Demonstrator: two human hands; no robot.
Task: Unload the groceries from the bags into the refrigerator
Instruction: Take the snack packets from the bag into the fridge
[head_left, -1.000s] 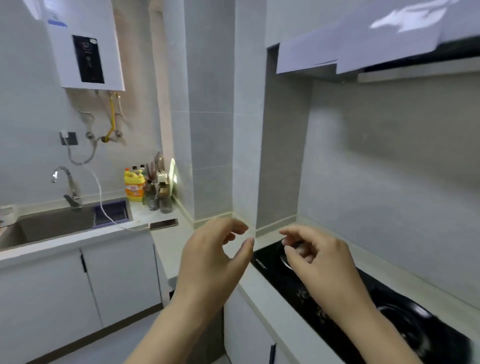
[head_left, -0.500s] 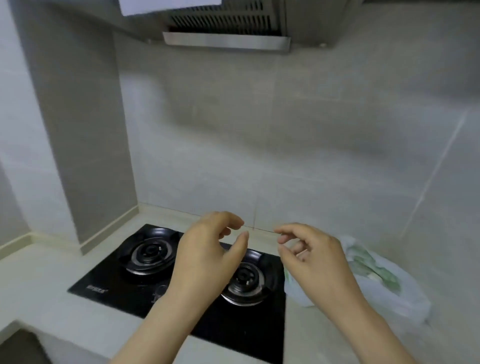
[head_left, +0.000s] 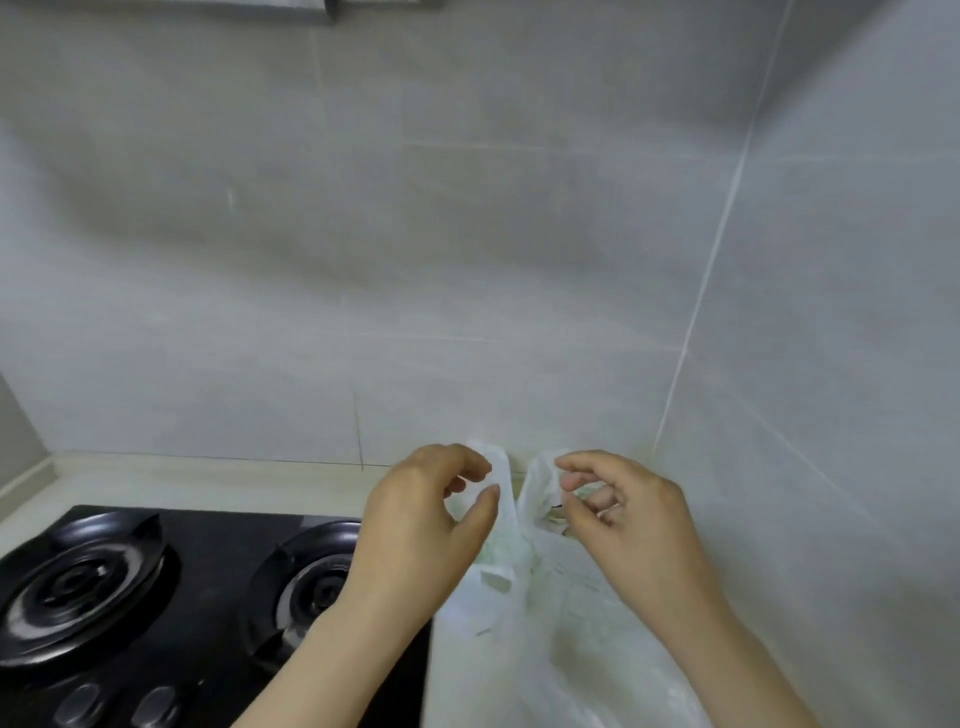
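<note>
Currently, left fingers (head_left: 480, 512): curled round left handle (head_left: 493, 460) (blurry, but looks gripped)
right fingers (head_left: 576, 462): pinching right handle (head_left: 537, 486)
left hand (head_left: 415, 525): over the right burner's edge
right hand (head_left: 634, 525): above the bag mouth
bag (head_left: 571, 623): white plastic, something greenish inside, on counter (head_left: 208, 480), just right of gas hob (head_left: 182, 597), near the tiled wall (head_left: 467, 260) corner

This is looking like a home kitchen. A black gas hob (head_left: 208, 525) is sitting in the lower left of the frame, showing two burners (head_left: 78, 577) and round knobs (head_left: 83, 701). It is lying in a pale counter (head_left: 208, 478). Grey tiles (head_left: 467, 260) are covering the walls, a hood (head_left: 322, 4) is edging in at top, and a thin white bag (head_left: 571, 623) is standing just right of the hob.
</note>
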